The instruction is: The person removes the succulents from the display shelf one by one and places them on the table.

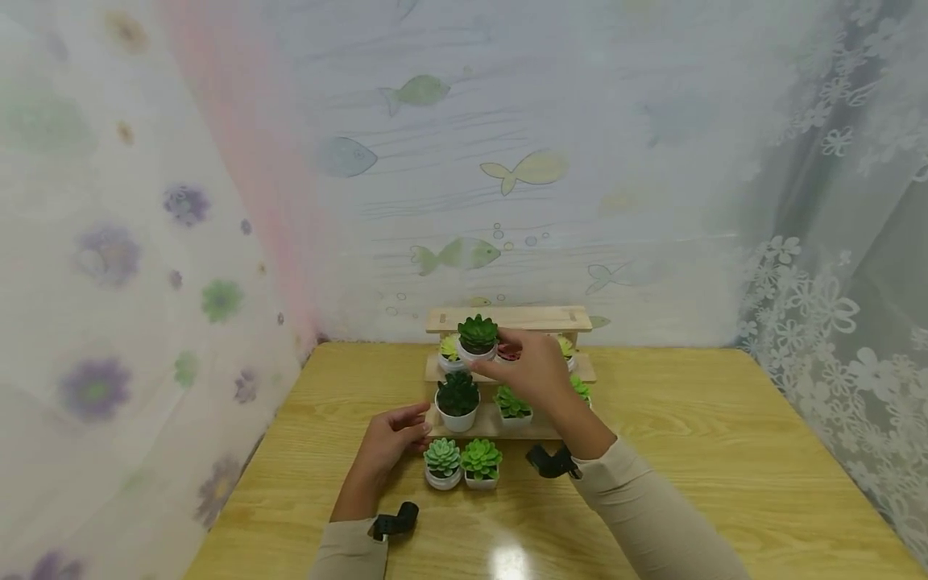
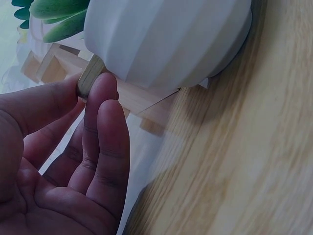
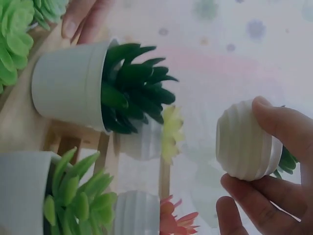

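Note:
My right hand point(image 1: 538, 369) grips a small potted succulent point(image 1: 478, 332) by its ribbed white pot, raised in front of the top tier of a wooden plant stand point(image 1: 507, 319). In the right wrist view the pot point(image 3: 244, 142) is tilted between thumb and fingers, clear of the stand. My left hand point(image 1: 387, 443) pinches the left end of the stand's lower shelf; the left wrist view shows the board's end point(image 2: 91, 77) between thumb and fingertips. Beside that hand, a dark green succulent point(image 1: 457, 395) stands in a white pot on the shelf.
A light green succulent point(image 1: 513, 404) shares the lower shelf. On the middle tier are a yellow succulent point(image 1: 449, 348) and a red one point(image 3: 178, 218). Two potted succulents, one pale point(image 1: 442, 459) and one bright green point(image 1: 482, 461), stand on the wooden table point(image 1: 696, 451) in front.

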Tool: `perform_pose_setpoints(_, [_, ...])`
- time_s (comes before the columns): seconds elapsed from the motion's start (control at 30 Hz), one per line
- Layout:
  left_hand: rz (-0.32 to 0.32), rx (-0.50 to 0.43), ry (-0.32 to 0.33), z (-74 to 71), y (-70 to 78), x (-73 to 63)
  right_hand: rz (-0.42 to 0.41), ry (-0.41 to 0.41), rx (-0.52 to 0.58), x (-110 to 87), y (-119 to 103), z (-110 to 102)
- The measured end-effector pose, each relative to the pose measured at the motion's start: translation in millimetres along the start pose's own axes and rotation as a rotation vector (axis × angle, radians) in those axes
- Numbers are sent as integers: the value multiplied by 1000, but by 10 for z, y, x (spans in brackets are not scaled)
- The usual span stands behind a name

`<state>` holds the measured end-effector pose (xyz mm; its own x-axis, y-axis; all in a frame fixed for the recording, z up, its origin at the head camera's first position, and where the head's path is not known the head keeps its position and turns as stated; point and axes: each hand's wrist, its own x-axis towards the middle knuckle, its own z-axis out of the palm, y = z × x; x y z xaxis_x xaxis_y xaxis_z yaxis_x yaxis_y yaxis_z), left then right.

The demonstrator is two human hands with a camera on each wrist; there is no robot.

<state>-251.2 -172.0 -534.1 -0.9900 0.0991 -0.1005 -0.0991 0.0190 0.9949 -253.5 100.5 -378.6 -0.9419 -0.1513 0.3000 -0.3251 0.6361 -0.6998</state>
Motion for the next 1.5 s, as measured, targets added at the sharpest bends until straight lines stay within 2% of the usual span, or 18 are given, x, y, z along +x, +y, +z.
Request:
perform_pose_setpoints(0.3, [0, -4, -4, -9, -22, -1, -5, 48, 46, -202, 51, -22])
perform_pose_setpoints(0.67, [3, 3, 1, -18, -19, 26, -4, 33, 135, -484, 138, -73])
perform_pose_setpoints(0.9, [-7, 1, 22, -6, -1, 10, 88, 9, 176, -607, 242, -20])
perform_pose_setpoints(1.2, [-9, 7, 25, -10, -16, 0, 81, 14, 181, -737, 338, 6])
perform_pose_setpoints(1.5, [-6, 21, 18, -14, -24, 7, 173, -37, 193, -862, 453, 56])
